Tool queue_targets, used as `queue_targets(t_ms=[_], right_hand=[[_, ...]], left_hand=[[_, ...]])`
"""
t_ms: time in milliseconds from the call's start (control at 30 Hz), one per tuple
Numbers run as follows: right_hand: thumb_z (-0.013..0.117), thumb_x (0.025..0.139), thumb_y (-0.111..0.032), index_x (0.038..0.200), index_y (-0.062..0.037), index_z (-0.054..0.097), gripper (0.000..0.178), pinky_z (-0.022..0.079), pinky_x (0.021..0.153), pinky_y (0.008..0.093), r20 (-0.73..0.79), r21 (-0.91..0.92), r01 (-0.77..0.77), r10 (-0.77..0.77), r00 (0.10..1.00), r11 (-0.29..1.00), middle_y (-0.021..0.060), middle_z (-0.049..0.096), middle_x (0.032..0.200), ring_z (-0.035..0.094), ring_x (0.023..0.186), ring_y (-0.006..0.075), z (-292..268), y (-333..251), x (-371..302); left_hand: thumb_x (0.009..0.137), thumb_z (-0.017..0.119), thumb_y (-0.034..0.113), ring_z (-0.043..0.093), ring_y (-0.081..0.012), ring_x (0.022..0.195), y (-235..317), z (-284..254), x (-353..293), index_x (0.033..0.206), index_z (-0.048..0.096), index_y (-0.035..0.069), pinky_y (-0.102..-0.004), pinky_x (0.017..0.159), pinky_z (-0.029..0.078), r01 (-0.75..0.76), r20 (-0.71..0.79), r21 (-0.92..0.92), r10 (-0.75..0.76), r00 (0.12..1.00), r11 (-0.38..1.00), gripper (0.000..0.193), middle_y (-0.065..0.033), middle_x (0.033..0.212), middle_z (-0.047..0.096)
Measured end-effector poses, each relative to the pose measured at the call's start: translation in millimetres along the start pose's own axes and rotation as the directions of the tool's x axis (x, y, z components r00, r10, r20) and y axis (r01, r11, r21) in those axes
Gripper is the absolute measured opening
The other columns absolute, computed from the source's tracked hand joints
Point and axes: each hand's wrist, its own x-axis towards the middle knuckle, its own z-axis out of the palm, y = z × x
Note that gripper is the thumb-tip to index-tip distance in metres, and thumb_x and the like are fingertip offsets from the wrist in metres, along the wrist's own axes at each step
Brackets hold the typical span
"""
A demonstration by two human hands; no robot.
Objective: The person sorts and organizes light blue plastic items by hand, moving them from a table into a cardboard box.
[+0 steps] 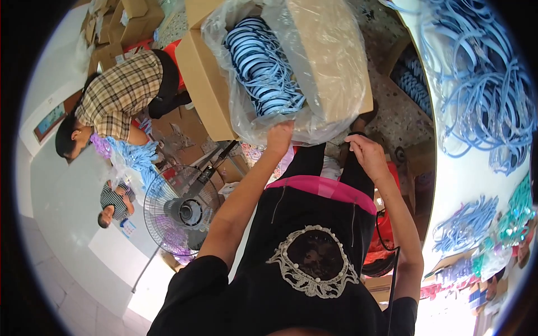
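An open cardboard box (206,84) stands in front of me, lined with a clear plastic bag (330,120). Inside it lie blue headbands (263,64), packed in curved rows, some in clear wrapping. At the near rim, my left hand (279,138) is closed on the edge of the plastic bag. My right hand (367,155) is just off the box's near right corner. Its thumb and fingers are pinched together by the bag's edge, and what they hold, if anything, cannot be made out.
To the right, a white table (448,173) bears heaps of blue bands (482,84) and green pieces (515,213). A fan (190,213) stands at my left. Beyond it a person in a plaid shirt (126,84) bends over blue and purple goods; another person (116,201) is farther off.
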Motion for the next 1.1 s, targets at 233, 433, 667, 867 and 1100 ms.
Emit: queue_targets(t_ms=[233,433,667,867,1100], right_hand=[[0.062,0.097,-0.008,0.119,-0.0104,0.069,0.022,0.057,0.078,0.0365,-0.144,0.151,0.000,0.022,0.989,0.989,0.0142,0.072,0.106,0.071,0.086,0.0322,6,-60,65],[0.063,0.097,-0.008,0.116,-0.0125,0.068,0.020,0.057,0.079,0.0389,-0.004,0.037,0.148,-0.148,0.989,0.988,0.0146,0.071,0.107,0.069,0.092,0.0362,43,-83,107],[0.064,0.095,-0.008,0.112,-0.0129,0.068,0.018,0.055,0.079,0.0437,0.223,-0.046,0.305,-0.288,0.931,0.951,0.0129,0.069,0.104,0.067,0.095,0.0385,67,-123,132],[0.062,0.092,-0.001,0.115,-0.0114,0.068,0.025,0.056,0.080,0.0431,0.338,-0.150,0.490,-0.422,0.841,0.859,0.0147,0.069,0.107,0.068,0.096,0.0394,48,-156,194],[0.063,0.094,-0.009,0.134,-0.0112,0.059,0.041,0.051,0.098,0.0448,0.252,-0.445,0.771,-0.763,0.595,0.455,0.0157,0.064,0.129,0.061,0.116,0.0378,30,-195,387]], left_hand=[[0.090,0.067,0.034,0.062,-0.0314,0.119,-16,-45,-17,0.133,0.063,0.014,-0.0456,0.103,0.047,-0.074,0.125,-0.259,0.109,0.986,0.963,0.048,-0.0098,0.126,0.068],[0.089,0.070,0.029,0.057,-0.0365,0.121,-75,-72,36,0.134,0.063,0.013,-0.0477,0.102,0.046,0.093,-0.239,-0.010,-0.093,0.967,0.996,0.048,-0.0139,0.137,0.061],[0.098,0.058,0.015,0.060,-0.0385,0.113,-144,-52,51,0.122,0.065,0.008,-0.0489,0.090,0.052,0.429,-0.381,0.075,-0.372,0.847,0.900,0.026,-0.0205,0.135,0.059],[0.089,0.056,-0.004,0.065,-0.0389,0.095,-170,-58,7,0.120,0.071,0.012,-0.0480,0.082,0.054,0.380,-0.336,-0.403,-0.521,0.785,0.833,0.038,-0.0195,0.106,0.063],[0.088,0.055,-0.006,0.064,-0.0357,0.099,-129,-79,-77,0.125,0.068,0.006,-0.0423,0.083,0.053,0.368,-0.438,-0.469,-0.574,0.692,0.803,0.041,-0.0165,0.107,0.062]])
